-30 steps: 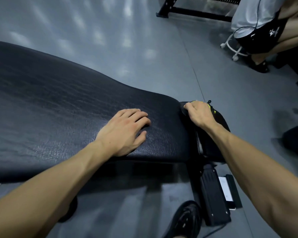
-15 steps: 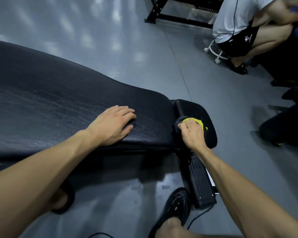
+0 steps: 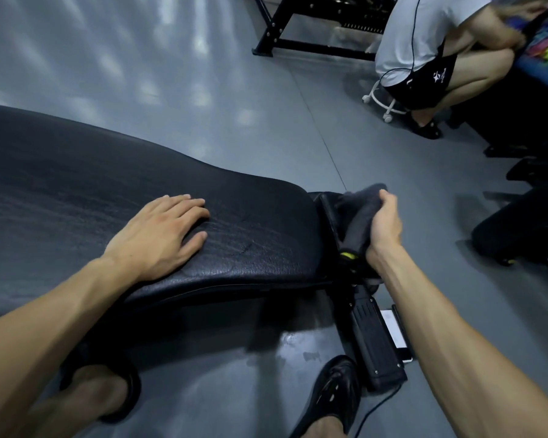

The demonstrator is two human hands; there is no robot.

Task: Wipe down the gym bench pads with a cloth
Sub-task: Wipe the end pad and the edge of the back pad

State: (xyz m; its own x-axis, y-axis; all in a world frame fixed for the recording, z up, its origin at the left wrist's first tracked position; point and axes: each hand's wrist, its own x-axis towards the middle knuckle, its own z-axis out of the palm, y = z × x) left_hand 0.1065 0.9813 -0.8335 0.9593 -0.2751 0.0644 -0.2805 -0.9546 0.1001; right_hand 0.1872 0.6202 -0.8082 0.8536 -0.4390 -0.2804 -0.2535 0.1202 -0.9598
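A long black leather bench pad (image 3: 76,191) fills the left and centre of the view. My left hand (image 3: 162,232) lies flat on its near right end, fingers apart, holding nothing. Just past the pad's right end sits a smaller black seat pad (image 3: 325,203), mostly hidden. My right hand (image 3: 385,229) is shut on a dark grey cloth (image 3: 359,216) bunched over that seat pad. A bit of yellow (image 3: 348,256) shows under the cloth's lower end.
A black bench frame foot (image 3: 374,343) and a white phone-like slab (image 3: 396,333) lie on the grey floor below my right arm. My two black shoes (image 3: 336,396) stand near it. A person (image 3: 424,49) squats on a white stool at the upper right beside a black rack (image 3: 298,42).
My right hand has lifted and turned, pulling the cloth up along the seat pad and covering the yellow patch. My left hand stays flat on the pad.
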